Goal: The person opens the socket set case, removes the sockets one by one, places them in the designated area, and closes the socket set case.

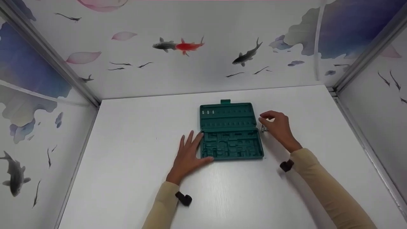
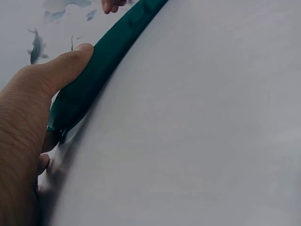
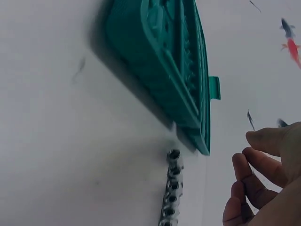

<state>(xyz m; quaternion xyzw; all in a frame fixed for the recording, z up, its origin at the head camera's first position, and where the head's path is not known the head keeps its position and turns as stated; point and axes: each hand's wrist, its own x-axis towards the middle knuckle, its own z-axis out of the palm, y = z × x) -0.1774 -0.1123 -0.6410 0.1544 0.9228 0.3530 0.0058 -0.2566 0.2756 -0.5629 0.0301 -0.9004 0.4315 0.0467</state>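
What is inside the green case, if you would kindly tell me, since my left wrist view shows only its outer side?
Observer: The case lies open, with three small pale pieces in a row at the upper left of its far half.
Operator: Thank you; would you say anything is lying next to it?
Observer: Yes, a row of metal sockets is beside its right side.
Operator: I see only some fingertips at the top of my picture, so could you tell me whether the right hand holds anything?
Observer: Nothing shows between its thumb and fingertips in the right wrist view.
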